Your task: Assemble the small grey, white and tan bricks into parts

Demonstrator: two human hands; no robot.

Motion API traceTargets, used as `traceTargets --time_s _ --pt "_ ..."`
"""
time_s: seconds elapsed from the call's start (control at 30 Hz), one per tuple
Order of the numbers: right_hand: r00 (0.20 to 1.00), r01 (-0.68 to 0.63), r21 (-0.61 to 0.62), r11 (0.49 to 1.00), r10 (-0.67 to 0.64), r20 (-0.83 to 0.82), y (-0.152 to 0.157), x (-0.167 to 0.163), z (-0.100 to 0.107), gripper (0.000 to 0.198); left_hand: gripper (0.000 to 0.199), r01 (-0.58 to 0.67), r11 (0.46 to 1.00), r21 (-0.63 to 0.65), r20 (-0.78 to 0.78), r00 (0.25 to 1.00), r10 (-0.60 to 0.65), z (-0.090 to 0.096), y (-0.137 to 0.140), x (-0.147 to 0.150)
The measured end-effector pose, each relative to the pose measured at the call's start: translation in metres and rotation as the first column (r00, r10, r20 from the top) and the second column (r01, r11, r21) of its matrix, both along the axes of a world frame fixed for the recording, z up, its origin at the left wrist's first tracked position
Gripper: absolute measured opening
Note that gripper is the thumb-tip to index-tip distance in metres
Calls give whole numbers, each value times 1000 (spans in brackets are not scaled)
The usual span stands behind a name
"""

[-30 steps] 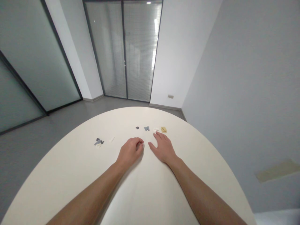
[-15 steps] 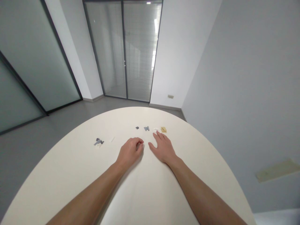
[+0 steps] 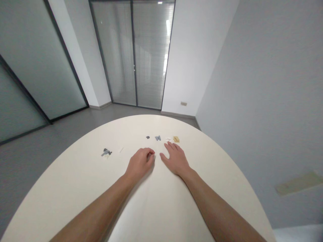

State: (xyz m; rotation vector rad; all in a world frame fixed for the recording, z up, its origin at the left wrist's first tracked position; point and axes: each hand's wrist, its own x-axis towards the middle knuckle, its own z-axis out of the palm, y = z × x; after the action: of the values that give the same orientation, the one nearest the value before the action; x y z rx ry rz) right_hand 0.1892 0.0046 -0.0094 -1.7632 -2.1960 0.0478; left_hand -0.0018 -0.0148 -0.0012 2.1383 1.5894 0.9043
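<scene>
On the white round table [image 3: 161, 208] rests my left hand [image 3: 141, 162], its fingers curled and pinched together; whatever they may hold is hidden or too small to name. My right hand [image 3: 176, 158] lies palm down with fingers spread, holding nothing. Just beyond its fingertips are small white pieces [image 3: 168, 138] and a yellowish square piece [image 3: 176, 138] with bits on it. Farther left of these lie small blue-grey pieces [image 3: 157, 138] and one small dark piece [image 3: 147, 137].
Left of my left hand sits a little pile of grey and dark pieces [image 3: 106, 152], with thin pale bits at its front. A thin white strip [image 3: 121, 149] lies beside it. Beyond the table stand a glass partition [image 3: 148, 60] with blinds and a grey wall [image 3: 264, 84].
The fingertips of my right hand have drawn back very slightly from the white pieces. My left hand and the small pieces stay where they were.
</scene>
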Motion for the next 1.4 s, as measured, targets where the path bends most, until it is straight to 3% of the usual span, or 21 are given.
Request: traceTargets --time_s 1.4 --pt "1000 13 1 1000 -13 3 0 0 1 60 19 -3 1000 -5 -8 1000 3 2 -1 1"
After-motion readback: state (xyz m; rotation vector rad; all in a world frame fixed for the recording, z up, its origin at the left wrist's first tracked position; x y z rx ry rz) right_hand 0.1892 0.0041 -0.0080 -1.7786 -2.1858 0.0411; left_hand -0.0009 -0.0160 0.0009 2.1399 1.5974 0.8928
